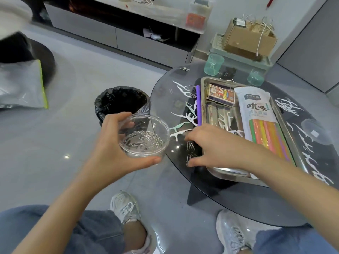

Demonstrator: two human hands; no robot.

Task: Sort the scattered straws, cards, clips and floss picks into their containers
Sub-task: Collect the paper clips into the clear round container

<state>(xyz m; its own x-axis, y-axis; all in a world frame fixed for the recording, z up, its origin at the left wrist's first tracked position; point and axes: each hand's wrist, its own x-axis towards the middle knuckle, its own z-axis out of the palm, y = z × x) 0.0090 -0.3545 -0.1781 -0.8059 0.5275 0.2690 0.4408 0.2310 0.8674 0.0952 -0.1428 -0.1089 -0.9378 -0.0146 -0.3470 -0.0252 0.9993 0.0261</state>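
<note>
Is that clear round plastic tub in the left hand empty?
No. The clear round plastic tub holds a loose heap of silver paper clips on its bottom.

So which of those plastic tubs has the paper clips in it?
The clear tub gripped by the left hand; both green tubs stand far back on the table.

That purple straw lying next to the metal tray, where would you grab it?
Probably its far end, pinched from above and the left. The purple straw lies flat on the glass table, tight against the metal tray's outer wall, so that side is blocked, and floss picks crowd its near half.
</note>
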